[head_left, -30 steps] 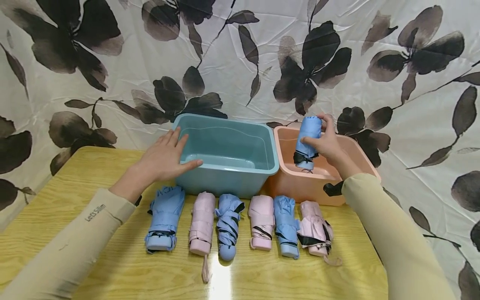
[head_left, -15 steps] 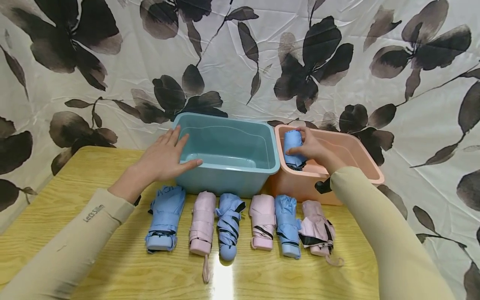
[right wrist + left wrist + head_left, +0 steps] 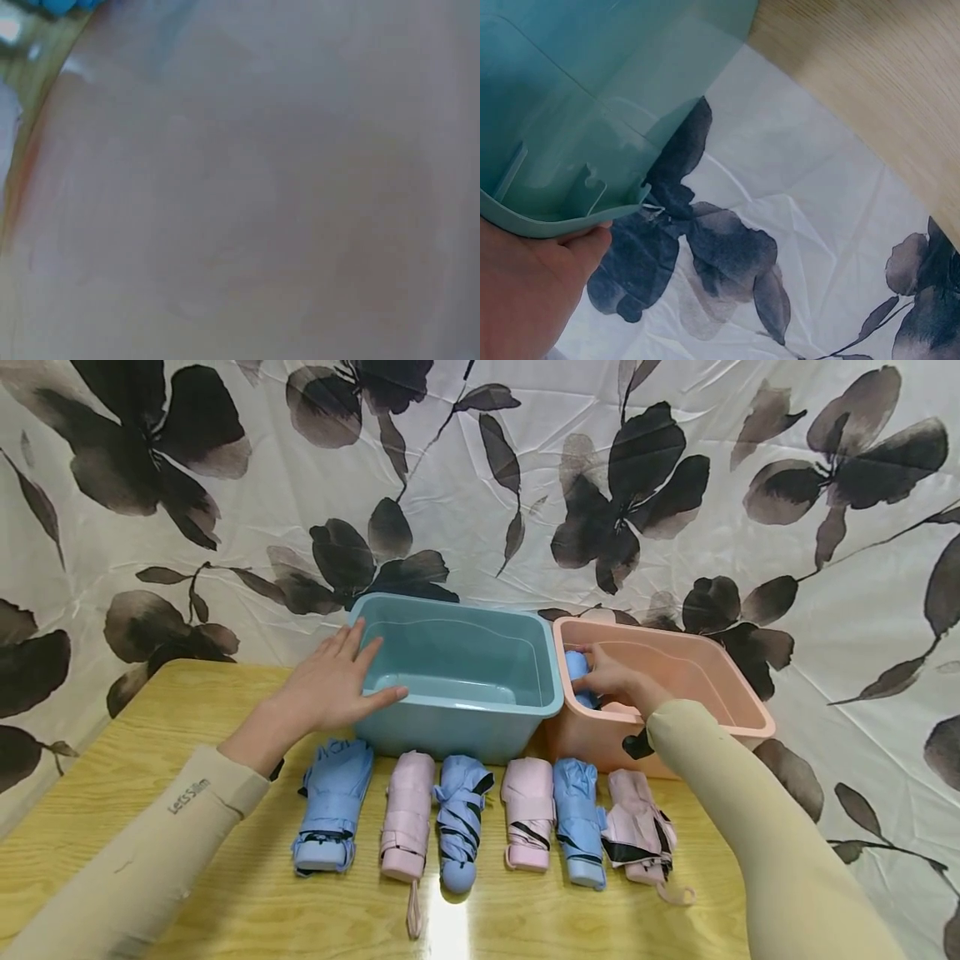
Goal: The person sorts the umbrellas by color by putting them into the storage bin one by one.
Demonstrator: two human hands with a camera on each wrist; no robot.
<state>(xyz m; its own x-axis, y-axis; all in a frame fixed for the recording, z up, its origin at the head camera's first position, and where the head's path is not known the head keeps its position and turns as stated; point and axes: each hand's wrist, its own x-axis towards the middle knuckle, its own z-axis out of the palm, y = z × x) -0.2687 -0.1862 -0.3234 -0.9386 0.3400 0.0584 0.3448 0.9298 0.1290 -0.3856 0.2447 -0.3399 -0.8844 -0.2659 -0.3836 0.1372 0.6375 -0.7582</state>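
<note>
1 peach bin partly hides the blue umbrella the right hand seemingly pinches, left hand spread.

Creased white cloth, dark floral print: hangs from 9 through 12 to 3 o'clock. Yellow wood-grain counter: 6 to 8 o'clock, glare at 6.

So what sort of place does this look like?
Probably a makeshift tabletop workspace, though the wider room isn't shown: a wood-grain table, a floral cloth behind it, and folded umbrellas laid in a row.
</note>
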